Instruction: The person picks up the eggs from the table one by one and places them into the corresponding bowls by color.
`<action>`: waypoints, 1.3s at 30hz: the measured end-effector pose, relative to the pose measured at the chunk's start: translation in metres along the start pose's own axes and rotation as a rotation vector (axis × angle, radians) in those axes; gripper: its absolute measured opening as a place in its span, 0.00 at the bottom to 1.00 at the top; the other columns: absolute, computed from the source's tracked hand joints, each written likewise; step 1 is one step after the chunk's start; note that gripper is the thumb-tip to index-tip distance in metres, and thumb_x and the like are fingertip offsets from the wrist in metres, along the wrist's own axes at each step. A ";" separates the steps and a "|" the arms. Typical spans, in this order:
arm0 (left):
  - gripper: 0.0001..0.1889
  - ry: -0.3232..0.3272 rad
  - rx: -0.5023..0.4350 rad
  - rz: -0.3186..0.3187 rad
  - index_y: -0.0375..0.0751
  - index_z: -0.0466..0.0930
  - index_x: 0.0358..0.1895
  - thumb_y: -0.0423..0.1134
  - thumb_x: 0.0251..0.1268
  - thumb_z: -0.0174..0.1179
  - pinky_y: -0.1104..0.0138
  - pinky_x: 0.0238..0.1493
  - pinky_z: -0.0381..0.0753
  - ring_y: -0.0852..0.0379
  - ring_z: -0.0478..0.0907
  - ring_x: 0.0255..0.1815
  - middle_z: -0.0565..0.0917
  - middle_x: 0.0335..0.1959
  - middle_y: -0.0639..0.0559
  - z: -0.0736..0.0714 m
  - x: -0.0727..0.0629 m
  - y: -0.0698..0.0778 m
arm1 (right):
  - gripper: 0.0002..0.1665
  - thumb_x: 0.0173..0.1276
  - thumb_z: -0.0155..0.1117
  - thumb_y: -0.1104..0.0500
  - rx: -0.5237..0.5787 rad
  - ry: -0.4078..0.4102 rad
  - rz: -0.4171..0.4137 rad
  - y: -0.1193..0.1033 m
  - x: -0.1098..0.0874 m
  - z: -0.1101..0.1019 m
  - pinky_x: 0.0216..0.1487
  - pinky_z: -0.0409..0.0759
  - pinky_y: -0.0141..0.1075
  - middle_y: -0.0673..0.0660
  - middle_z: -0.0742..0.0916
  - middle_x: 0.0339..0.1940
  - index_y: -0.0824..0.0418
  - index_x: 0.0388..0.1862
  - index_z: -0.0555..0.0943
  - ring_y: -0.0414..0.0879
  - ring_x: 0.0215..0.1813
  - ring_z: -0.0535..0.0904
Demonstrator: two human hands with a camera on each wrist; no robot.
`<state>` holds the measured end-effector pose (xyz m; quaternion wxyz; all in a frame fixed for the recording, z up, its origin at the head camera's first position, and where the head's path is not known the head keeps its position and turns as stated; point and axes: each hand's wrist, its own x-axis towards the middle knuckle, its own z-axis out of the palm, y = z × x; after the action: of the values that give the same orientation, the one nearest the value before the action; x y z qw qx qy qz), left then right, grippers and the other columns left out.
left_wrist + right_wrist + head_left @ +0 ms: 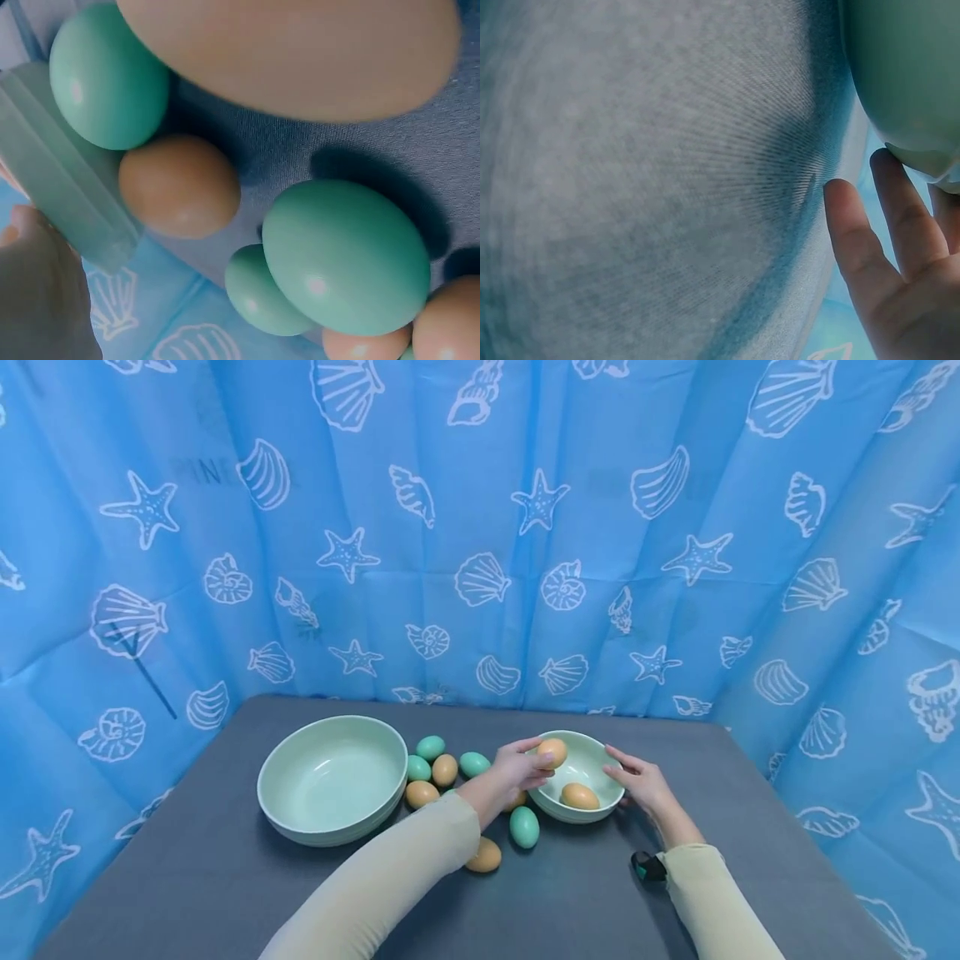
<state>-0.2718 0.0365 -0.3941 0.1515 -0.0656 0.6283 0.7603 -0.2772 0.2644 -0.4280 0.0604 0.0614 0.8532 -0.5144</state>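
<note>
My left hand (517,768) pinches a brown egg (552,752) above the left part of the smaller pale green bowl (570,814). Inside that bowl lies another brown egg (580,796). On the bowl's right side is my right hand (643,785), its fingertips at the rim; in the right wrist view its fingers (907,217) are extended and spread, one touching the bowl wall (911,82). The left wrist view has part of the left hand (41,292) beside the bowl (64,172); the held egg is not clearly visible there.
A larger pale green bowl (330,839) stands at left. Between the bowls lie several brown and green eggs, among them a green egg (524,827) and a brown egg (483,855) nearer the front. A blue shell-patterned curtain (480,527) hangs behind the grey table (570,902).
</note>
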 end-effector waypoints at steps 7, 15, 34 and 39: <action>0.26 -0.033 -0.003 -0.005 0.36 0.70 0.67 0.31 0.66 0.61 0.61 0.49 0.83 0.46 0.84 0.46 0.85 0.44 0.39 0.020 0.010 0.000 | 0.35 0.74 0.58 0.51 -0.017 0.007 -0.005 0.004 -0.002 -0.007 0.32 0.79 0.35 0.72 0.70 0.68 0.59 0.75 0.62 0.46 0.39 0.75; 0.24 0.011 -0.025 -0.030 0.36 0.73 0.65 0.27 0.65 0.61 0.58 0.51 0.82 0.43 0.84 0.46 0.84 0.43 0.39 0.040 0.014 -0.007 | 0.37 0.73 0.59 0.48 -0.005 0.010 0.009 0.007 -0.007 -0.009 0.33 0.80 0.35 0.72 0.70 0.69 0.59 0.75 0.61 0.46 0.42 0.75; 0.21 0.199 0.341 -0.017 0.36 0.85 0.48 0.17 0.50 0.65 0.66 0.42 0.82 0.56 0.77 0.38 0.83 0.43 0.47 0.059 0.036 -0.011 | 0.37 0.74 0.56 0.45 -0.009 -0.047 0.008 -0.001 0.002 -0.003 0.40 0.81 0.36 0.71 0.65 0.72 0.56 0.76 0.59 0.57 0.57 0.72; 0.21 0.224 0.446 0.005 0.38 0.87 0.45 0.17 0.46 0.67 0.70 0.39 0.81 0.59 0.75 0.37 0.84 0.42 0.50 0.064 0.040 -0.013 | 0.36 0.75 0.56 0.46 -0.014 -0.039 0.000 -0.001 0.003 -0.005 0.38 0.80 0.35 0.71 0.66 0.71 0.56 0.76 0.60 0.56 0.57 0.72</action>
<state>-0.2996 0.1066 -0.4051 0.0897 -0.1129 0.7937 0.5909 -0.2802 0.2685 -0.4254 0.0773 0.0508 0.8554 -0.5096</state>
